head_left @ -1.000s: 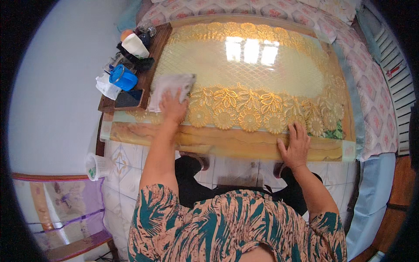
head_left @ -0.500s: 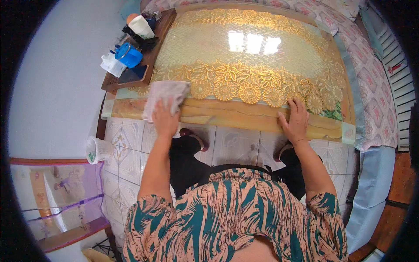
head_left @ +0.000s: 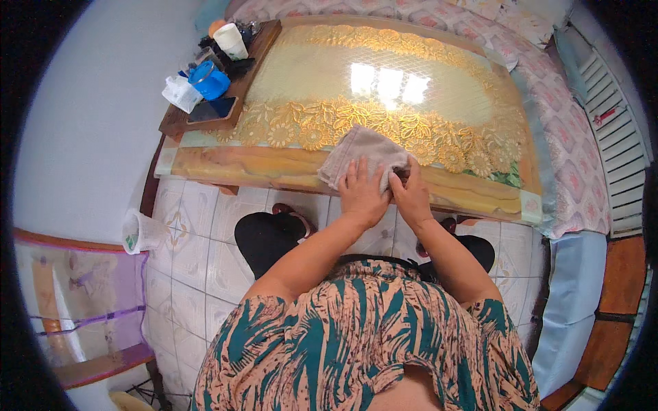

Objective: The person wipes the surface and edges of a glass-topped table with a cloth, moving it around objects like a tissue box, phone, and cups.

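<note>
A folded pale greyish-pink cloth point(head_left: 363, 147) lies on the near edge of the table point(head_left: 240, 164), partly over the golden lace-patterned cover point(head_left: 301, 131). My left hand point(head_left: 363, 195) presses flat on the cloth, its fingers stretched out and spread. Beside it, my right hand point(head_left: 411, 196) has its thumb and fingers curled around the cloth's right corner. Between that thumb and forefinger is a dark gap. What lies beneath the cloth is hidden.
A wooden stand point(head_left: 175, 122) at the far left carries a blue pot point(head_left: 209, 82), a white cup point(head_left: 230, 42), a white packet point(head_left: 181, 94) and a dark phone point(head_left: 214, 109). A white basket point(head_left: 142, 233) stands on the floor. Pink patterned bedding point(head_left: 576, 161) borders the table's right side.
My left hand has brought the cloth from the left along the table's near edge to the middle. My right hand has moved left to the cloth and taken its corner.
</note>
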`<state>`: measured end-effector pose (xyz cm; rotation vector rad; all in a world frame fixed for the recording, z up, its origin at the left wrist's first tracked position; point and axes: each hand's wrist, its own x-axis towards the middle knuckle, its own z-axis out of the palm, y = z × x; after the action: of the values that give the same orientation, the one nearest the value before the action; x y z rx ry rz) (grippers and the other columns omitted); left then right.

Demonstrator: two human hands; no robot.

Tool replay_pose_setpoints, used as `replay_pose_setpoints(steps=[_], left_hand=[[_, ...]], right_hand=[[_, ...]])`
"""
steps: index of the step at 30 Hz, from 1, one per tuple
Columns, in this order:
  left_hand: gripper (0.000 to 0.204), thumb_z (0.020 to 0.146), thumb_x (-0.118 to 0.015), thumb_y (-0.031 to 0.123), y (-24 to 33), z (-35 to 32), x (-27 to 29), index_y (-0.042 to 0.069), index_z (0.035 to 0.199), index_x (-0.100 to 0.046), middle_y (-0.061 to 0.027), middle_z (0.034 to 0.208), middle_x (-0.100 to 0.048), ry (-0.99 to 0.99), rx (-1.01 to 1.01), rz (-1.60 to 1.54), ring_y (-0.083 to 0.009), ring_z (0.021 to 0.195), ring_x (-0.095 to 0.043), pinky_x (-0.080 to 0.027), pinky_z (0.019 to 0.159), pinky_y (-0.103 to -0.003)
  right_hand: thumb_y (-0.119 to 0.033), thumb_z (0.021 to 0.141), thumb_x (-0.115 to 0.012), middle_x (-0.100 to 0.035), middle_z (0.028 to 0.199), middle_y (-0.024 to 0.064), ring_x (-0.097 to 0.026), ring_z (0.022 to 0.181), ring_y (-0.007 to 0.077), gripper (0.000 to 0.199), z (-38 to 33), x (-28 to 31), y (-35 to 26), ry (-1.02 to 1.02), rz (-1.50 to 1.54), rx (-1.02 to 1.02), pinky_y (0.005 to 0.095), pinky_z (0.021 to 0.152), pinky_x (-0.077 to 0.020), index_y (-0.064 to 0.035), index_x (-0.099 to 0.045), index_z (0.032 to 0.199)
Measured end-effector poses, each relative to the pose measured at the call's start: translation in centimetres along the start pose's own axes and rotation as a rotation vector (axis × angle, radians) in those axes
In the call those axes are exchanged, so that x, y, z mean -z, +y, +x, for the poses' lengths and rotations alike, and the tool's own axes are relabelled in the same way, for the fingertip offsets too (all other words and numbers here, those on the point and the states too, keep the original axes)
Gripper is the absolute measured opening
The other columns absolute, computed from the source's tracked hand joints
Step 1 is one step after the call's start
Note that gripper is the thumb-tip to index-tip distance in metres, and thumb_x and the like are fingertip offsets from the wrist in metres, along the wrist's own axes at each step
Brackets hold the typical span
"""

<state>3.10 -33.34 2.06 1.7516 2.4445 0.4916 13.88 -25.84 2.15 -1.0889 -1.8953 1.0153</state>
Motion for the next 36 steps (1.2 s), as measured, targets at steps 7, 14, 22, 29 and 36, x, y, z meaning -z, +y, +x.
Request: replay_pose_setpoints(steps=[7,14,22,29,36], left_hand=[[0.062,0.089,-0.053,0.044,-4.4,1.4,1.3,0.009,0.140,-0.042,-0.0146,0.149,-0.034,-0.148,0.035,-0.382,-0.0312,0.139,-0.028,-0.028,0.107,-0.050],[0.063,0.088,-0.057,0.037,-6.5,1.6,1.5,0.006,0.140,-0.039,-0.0133,0.149,-0.035,0.086,-0.126,0.053,-0.0311,0.139,-0.026,-0.031,0.106,-0.048],[0.057,0.085,-0.062,0.028,-4.9,2.0,-0.1,0.005,0.134,-0.046,-0.0173,0.140,-0.045,0.107,-0.250,-0.334,-0.0351,0.130,-0.041,-0.032,0.107,-0.046],[0.049,0.084,-0.061,0.022,-14.3,5.4,-0.4,0.004,0.128,-0.051,-0.0170,0.136,-0.049,0.380,-0.009,-0.020,-0.0346,0.128,-0.042,-0.033,0.106,-0.045],[0.049,0.086,-0.058,0.025,-13.5,5.8,0.5,0.006,0.130,-0.050,-0.0133,0.140,-0.046,0.364,0.150,0.015,-0.0334,0.130,-0.039,-0.031,0.107,-0.045]], right_hand=[[-0.032,0.087,-0.064,-0.060,0.091,0.0070,-0.060,0.074,0.0157,0.044,-0.8,0.0,-1.5,-0.134,0.669,-0.704,0.0343,0.058,-0.0497,-0.0012,-0.050,0.115],[-0.026,0.079,-0.067,-0.065,0.090,0.0116,-0.062,0.075,0.0218,0.035,0.0,-1.6,-1.0,-0.214,0.288,-0.528,0.0363,0.060,-0.0493,-0.0007,-0.061,0.102],[-0.024,0.076,-0.065,-0.065,0.100,0.0219,-0.061,0.094,0.0410,0.041,2.2,8.4,5.6,0.083,-0.358,-0.322,0.0496,0.082,-0.0462,-0.0023,-0.058,0.110],[-0.032,0.070,-0.075,-0.049,0.129,0.0242,-0.043,0.122,0.0415,0.068,0.8,9.0,3.0,0.233,-0.733,0.315,0.0478,0.103,-0.0338,0.0031,-0.049,0.123],[-0.050,0.076,-0.065,-0.034,0.145,0.0223,-0.027,0.137,0.0365,0.083,2.0,0.1,0.2,0.067,-0.788,0.066,0.0537,0.106,-0.0222,-0.0029,-0.039,0.139]])
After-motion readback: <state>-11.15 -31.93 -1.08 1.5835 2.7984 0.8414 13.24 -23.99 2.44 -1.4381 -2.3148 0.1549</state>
